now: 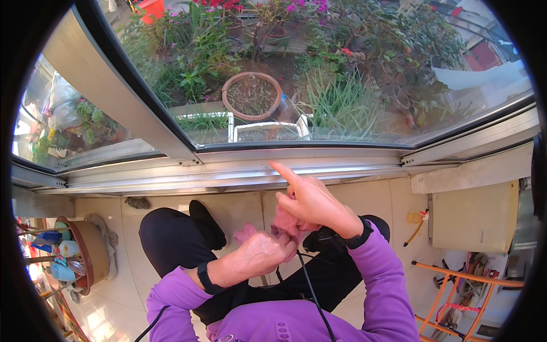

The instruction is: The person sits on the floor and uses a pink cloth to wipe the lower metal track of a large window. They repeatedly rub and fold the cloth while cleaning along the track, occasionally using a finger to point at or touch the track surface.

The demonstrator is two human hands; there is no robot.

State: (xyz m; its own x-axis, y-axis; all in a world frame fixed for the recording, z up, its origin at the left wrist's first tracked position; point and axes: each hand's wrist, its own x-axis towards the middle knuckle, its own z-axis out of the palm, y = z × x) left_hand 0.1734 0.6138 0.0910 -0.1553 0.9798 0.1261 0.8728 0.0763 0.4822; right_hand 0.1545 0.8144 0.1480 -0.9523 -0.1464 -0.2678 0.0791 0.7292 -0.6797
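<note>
A pink cloth (285, 220) is bunched between my two hands, above my knees. My left hand (267, 252) grips its lower part with curled fingers, and a loose end of the cloth sticks out beyond that hand. My right hand (310, 199) has the upper part of the cloth against its palm and curled fingers, while its index finger points out towards the window track. Just beyond the hands runs the metal window track (239, 166), with the glass pane (342, 132) standing above it.
A large brown pot (96, 252) holding bottles stands at the left, a grey rag beside it. At the right are a cream cabinet (474, 218) and an orange metal rack (466, 280). A dark cord (314, 286) hangs before my body. Plants and a round clay pot (252, 112) show through the glass.
</note>
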